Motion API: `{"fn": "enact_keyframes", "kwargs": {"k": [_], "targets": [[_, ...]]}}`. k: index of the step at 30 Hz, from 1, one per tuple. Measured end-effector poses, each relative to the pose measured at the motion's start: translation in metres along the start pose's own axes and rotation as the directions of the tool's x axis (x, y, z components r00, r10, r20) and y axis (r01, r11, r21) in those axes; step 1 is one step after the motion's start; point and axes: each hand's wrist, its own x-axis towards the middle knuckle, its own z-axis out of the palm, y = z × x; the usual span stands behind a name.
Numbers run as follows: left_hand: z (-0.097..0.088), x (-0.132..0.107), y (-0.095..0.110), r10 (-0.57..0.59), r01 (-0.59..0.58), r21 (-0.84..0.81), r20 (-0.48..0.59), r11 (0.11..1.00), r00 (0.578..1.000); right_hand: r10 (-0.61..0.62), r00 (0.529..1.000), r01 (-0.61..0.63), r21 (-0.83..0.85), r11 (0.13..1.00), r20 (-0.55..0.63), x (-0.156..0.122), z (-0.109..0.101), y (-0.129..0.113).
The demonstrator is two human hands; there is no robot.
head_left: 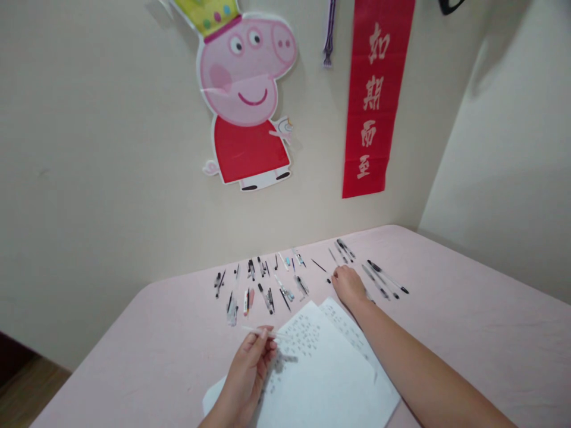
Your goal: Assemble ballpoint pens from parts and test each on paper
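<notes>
- I see a matte, pale-pink tabletop (473, 351) with rounded far corners.
- Smooth white paper sheets (330, 380), speckled with small dark marks, overlap at skewed angles towards its near edge.
- Narrow black and clear plastic pen parts (264, 297) lie in two loose rows along the far edge, from near the far left corner rightward.
- Long clear pens with black ends (387, 276) slant nearer the far right corner.
- The left hand (253, 364) is raised over the sheets' left side, thumb and fingers pinched on a slender see-through plastic tube (252, 329), held nearly level.
- The right arm stretches out towards the far edge; the right hand (350, 285) is back-up, fingers curled down, just beside a small black cap (329, 280).
- I cannot tell whether those fingers are parted or closed on something.
- A grey strip (289, 358) by the left fingers is too blurred to name; both forearms are cut off.
</notes>
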Motion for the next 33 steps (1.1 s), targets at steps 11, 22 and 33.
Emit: {"fn": "enact_keyframes", "kwargs": {"k": [11,22,33], "targets": [[0.001,0.003,0.012,-0.019,0.003,-0.119,-0.133,0.993,0.991,0.070,0.997,-0.071,0.017,0.997,0.045,-0.001,-0.008,0.000],[-0.013,0.015,0.014,0.068,-0.089,-0.124,-0.161,0.988,0.985,-0.128,0.987,0.069,0.457,0.887,0.100,-0.005,-0.016,-0.011],[-0.017,0.022,0.017,0.095,-0.142,-0.184,-0.241,0.973,0.966,-0.712,0.583,-0.027,0.886,0.464,0.391,-0.022,-0.041,-0.044]]}}
